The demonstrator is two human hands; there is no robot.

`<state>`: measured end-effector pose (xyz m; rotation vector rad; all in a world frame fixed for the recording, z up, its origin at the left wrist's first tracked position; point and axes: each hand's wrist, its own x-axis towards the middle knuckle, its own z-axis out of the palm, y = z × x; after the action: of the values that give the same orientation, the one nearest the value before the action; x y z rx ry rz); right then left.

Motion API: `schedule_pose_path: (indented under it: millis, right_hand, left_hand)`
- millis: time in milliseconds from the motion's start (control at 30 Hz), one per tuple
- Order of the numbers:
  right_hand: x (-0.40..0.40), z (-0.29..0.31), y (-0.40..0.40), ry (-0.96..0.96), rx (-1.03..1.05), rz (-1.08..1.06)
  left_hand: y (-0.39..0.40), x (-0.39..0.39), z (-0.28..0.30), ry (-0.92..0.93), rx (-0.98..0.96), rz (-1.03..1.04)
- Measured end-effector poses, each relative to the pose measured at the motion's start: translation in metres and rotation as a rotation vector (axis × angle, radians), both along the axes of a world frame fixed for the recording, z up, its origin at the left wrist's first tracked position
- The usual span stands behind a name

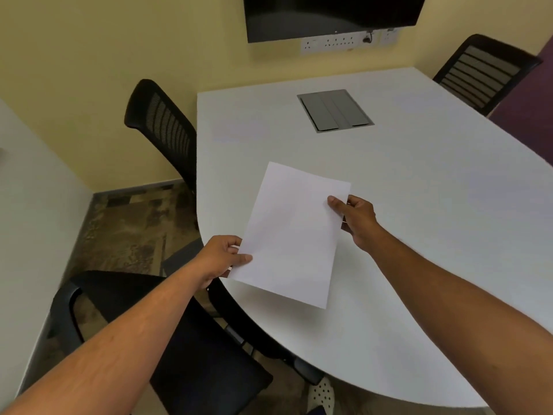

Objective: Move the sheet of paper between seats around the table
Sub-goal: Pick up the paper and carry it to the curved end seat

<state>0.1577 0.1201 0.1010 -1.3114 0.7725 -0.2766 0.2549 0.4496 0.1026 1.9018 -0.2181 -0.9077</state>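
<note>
Paper sheet (291, 235) above white table (419, 205), left hand (223, 259) pinching 7 o'clock edge, right hand (357, 220) pinching 2 o'clock edge

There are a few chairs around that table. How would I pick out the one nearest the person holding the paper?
Start at the white table and follow its curved near-left edge down. Tucked there, under the left hand pinching the sheet of paper, is the nearest chair. The other two chairs show upright mesh backs by the wall; this one shows its dark seat and curved armrest from above.
</note>
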Motion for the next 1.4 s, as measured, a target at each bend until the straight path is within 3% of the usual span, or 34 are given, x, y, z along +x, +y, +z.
schedule_pose_path:
  millis: [500,967,1400]
  right_hand:
    - [-0.068,-0.007,0.154,0.069,0.012,-0.192]
    - [-0.051,-0.059,0.180,0.077,-0.003,-0.232]
    - [-0.020,-0.123,0.205,0.223,-0.003,-0.495]
  left_hand:
    - [0.075,0.065,-0.024,0.031,-0.046,-0.244]
    - [0.062,0.098,-0.050,0.003,0.056,-0.288]
    - [0.033,0.165,-0.111,-0.011,0.159,-0.446]
